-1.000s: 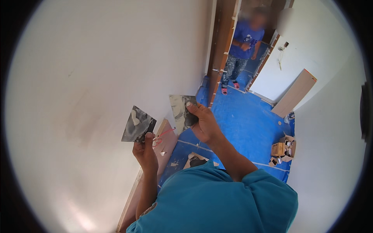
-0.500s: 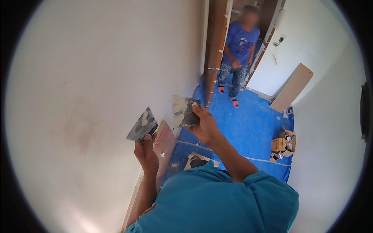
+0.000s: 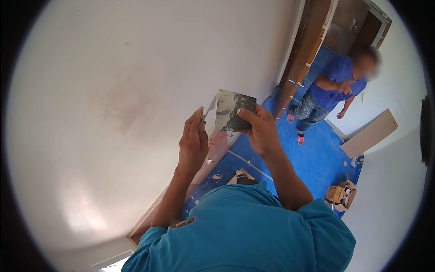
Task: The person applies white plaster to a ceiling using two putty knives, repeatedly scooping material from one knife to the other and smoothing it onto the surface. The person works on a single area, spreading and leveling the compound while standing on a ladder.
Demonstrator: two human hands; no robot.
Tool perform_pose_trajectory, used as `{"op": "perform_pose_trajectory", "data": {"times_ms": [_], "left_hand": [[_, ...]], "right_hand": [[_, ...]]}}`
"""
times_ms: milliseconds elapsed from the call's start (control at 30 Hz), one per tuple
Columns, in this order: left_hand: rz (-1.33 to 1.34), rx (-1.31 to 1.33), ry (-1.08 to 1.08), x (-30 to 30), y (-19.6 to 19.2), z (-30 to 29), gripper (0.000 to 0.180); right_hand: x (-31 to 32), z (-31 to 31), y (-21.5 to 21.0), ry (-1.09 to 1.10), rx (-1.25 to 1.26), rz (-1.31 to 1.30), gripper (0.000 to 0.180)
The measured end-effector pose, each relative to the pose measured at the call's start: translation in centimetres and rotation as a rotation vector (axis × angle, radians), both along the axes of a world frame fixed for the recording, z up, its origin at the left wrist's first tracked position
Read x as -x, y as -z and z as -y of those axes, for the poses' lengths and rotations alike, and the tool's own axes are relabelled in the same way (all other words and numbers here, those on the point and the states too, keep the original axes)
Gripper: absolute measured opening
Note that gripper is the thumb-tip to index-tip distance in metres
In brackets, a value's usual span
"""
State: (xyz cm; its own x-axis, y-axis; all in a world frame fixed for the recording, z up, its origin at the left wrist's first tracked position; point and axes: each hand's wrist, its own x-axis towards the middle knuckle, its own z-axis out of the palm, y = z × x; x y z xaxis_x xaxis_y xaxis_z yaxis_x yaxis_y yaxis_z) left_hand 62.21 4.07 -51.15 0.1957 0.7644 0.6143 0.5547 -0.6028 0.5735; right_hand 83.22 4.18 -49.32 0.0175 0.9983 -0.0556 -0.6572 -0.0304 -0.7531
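Right hand [image 3: 260,131]: closed around the handle end of a broad putty knife [image 3: 233,111], thumb laid across its smeared metal blade, which faces the camera. Left hand [image 3: 192,143]: fingers upright and gripped on a second putty knife [image 3: 209,109], seen nearly edge-on as a thin pale line, its blade meeting the left edge of the broad putty knife. The two hands are close together, each clamped on its own tool, with the blades touching between them.

Both tools are held up just in front of the white wall [image 3: 113,113], which carries a faint brownish patch to the left of the broad putty knife. Below the broad putty knife a wooden baseboard [image 3: 213,154] runs along the foot of the wall beside blue floor covering [image 3: 317,158]. To the right of the broad putty knife, well apart, another person in a blue shirt [image 3: 335,86] stands by a wooden door frame [image 3: 308,50]. A cardboard box [image 3: 342,195] sits on the floor covering, lower right of the broad putty knife
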Motion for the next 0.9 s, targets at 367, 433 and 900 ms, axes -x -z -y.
{"op": "perform_pose_trajectory", "data": {"times_ms": [367,433,900], "left_hand": [[-0.407,-0.037,-0.003,-0.3,-1.4,1.9,0.075],[-0.479,-0.087,-0.006,0.3,-2.2,1.9,0.078],[0.119,0.154,-0.021,8.1,-12.6,-1.5,0.022]], "right_hand": [[-1.0,0.4,-0.9,-0.109,0.041,-0.089,0.023],[-1.0,0.3,-1.3,-0.127,0.051,-0.094,0.025],[-3.2,-11.5,-20.6,-0.057,-0.365,-0.039,0.02]]}}
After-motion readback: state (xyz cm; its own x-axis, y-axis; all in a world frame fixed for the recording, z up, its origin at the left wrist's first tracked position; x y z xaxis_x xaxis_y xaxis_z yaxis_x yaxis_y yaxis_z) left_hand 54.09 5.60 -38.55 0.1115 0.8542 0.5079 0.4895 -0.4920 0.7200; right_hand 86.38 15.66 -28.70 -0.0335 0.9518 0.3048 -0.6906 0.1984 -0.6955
